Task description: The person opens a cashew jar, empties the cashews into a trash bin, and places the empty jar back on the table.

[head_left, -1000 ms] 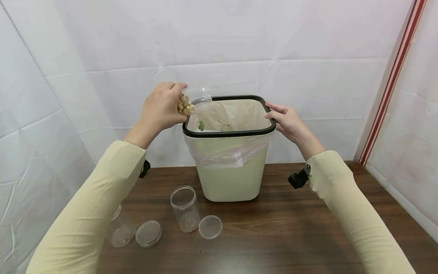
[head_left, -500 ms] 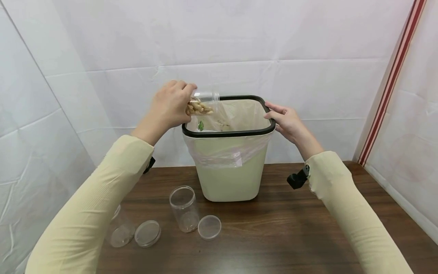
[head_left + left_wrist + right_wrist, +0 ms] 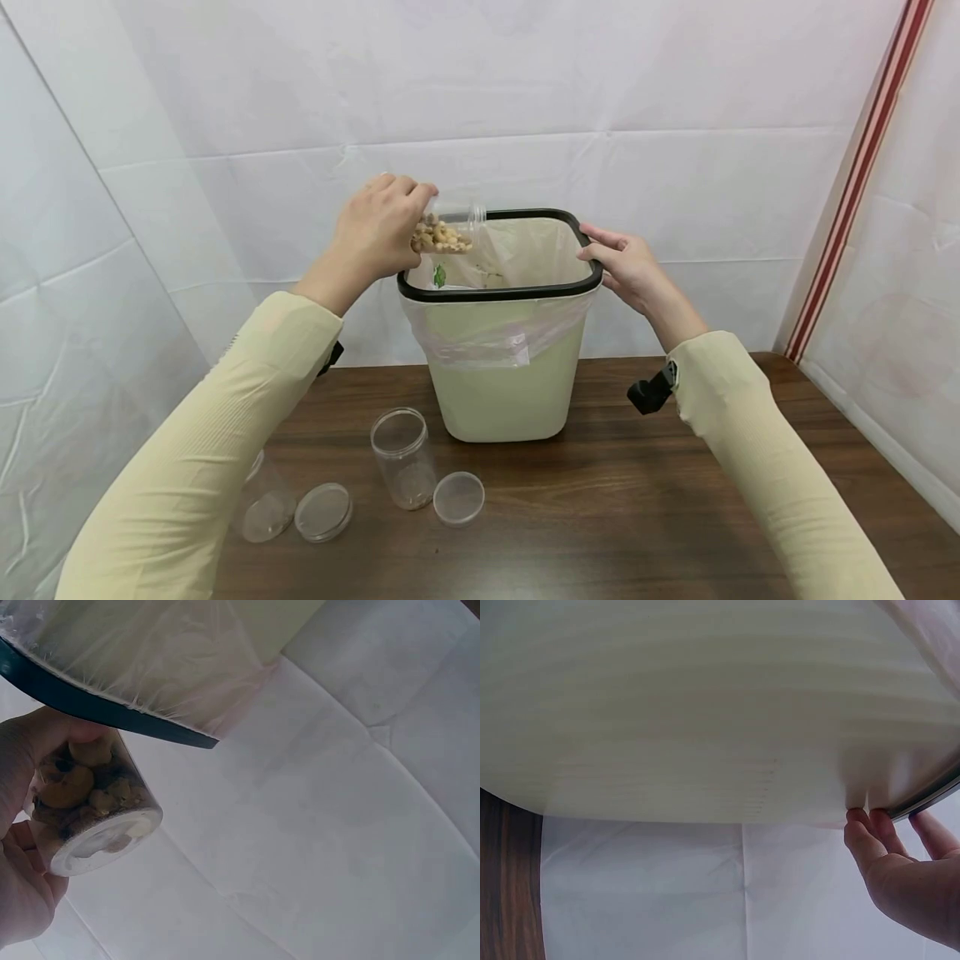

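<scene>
My left hand [image 3: 382, 229] grips a clear plastic jar [image 3: 478, 215] that lies tipped on its side, its mouth over the left part of the trash bin's opening. Pale tan cashew-like nuts [image 3: 444, 237] lie along the jar's lower side. In the left wrist view the jar's base [image 3: 109, 844] faces the camera, with nuts [image 3: 71, 787] behind the clear wall. The pale green trash bin [image 3: 506, 392] stands upright, with a black rim and a thin plastic liner [image 3: 536, 242]. At the right rim, my right hand [image 3: 630, 267] holds the bin, fingertips [image 3: 857, 817] against its outer wall.
An uncapped clear jar [image 3: 405, 467] stands in front of the bin, beside a round clear lid [image 3: 459, 498]. Another lid [image 3: 323, 512] and a clear jar [image 3: 266, 508], partly behind my left sleeve, are farther left. White sheeting [image 3: 525, 92] hangs behind the brown table [image 3: 600, 508].
My left hand has moved right with the jar, bringing its mouth farther over the bin. The nuts have shifted along the jar toward its mouth. The right hand stays at the rim.
</scene>
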The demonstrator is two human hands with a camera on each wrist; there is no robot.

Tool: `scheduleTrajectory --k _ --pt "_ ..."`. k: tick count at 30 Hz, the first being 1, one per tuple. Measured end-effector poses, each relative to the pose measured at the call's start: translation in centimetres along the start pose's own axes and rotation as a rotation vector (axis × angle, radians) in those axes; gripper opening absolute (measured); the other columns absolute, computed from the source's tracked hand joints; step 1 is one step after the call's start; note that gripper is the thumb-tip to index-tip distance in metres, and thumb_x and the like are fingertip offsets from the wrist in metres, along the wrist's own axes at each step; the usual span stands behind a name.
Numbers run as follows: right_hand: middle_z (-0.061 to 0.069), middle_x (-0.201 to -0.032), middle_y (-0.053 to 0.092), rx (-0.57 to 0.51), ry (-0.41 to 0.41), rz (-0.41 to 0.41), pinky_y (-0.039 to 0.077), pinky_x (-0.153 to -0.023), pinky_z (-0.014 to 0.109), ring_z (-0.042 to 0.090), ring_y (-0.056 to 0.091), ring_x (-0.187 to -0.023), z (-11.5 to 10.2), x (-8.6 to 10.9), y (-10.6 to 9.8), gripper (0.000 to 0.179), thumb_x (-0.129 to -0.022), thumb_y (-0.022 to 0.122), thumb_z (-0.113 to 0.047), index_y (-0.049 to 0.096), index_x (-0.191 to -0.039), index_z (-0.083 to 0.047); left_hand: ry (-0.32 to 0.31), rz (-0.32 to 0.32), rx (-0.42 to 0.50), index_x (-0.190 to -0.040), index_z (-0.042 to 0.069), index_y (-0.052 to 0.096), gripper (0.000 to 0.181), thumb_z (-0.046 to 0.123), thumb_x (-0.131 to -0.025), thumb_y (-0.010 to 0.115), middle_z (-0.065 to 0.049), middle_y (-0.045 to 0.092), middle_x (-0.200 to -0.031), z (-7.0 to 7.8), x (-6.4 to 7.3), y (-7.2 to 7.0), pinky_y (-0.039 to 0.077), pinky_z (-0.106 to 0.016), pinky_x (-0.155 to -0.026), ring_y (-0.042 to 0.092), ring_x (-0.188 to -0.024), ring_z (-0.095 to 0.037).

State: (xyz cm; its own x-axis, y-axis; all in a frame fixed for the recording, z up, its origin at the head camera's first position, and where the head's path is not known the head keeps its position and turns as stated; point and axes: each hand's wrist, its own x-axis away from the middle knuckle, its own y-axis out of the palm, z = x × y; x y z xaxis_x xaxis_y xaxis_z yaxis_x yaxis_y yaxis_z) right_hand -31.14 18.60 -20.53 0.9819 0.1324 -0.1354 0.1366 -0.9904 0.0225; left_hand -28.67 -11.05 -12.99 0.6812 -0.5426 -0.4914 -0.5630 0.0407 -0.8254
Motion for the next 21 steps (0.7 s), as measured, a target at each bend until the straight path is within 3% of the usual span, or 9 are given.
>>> scheduleTrajectory --k 10,21 --pt "0.007 -0.147 0.030 0.016 0.005 0.005 0.030 -0.104 0.041 0.023 0.035 -0.130 0.05 0.07 0.00 0.058 -0.085 0.051 -0.001 0.033 -0.140 -0.005 0.079 -0.011 -0.078 -0.123 0.002 0.051 0.062 0.001 -0.064 0.067 -0.017 0.056 -0.112 0.30 -0.45 0.20 0.029 -0.039 -0.103 0.047 -0.108 -0.035" --pt "0.007 -0.147 0.028 0.003 -0.001 0.007 0.030 -0.104 0.041 0.025 0.034 -0.130 0.21 0.09 -0.10 0.059 -0.084 0.050 0.000 0.033 -0.140 -0.004 0.088 -0.032 -0.125 -0.125 0.002 0.050 0.058 -0.002 -0.069 0.062 -0.017 0.056 -0.115 0.76 -0.71 0.14 0.028 -0.039 -0.104 0.047 -0.111 -0.034"
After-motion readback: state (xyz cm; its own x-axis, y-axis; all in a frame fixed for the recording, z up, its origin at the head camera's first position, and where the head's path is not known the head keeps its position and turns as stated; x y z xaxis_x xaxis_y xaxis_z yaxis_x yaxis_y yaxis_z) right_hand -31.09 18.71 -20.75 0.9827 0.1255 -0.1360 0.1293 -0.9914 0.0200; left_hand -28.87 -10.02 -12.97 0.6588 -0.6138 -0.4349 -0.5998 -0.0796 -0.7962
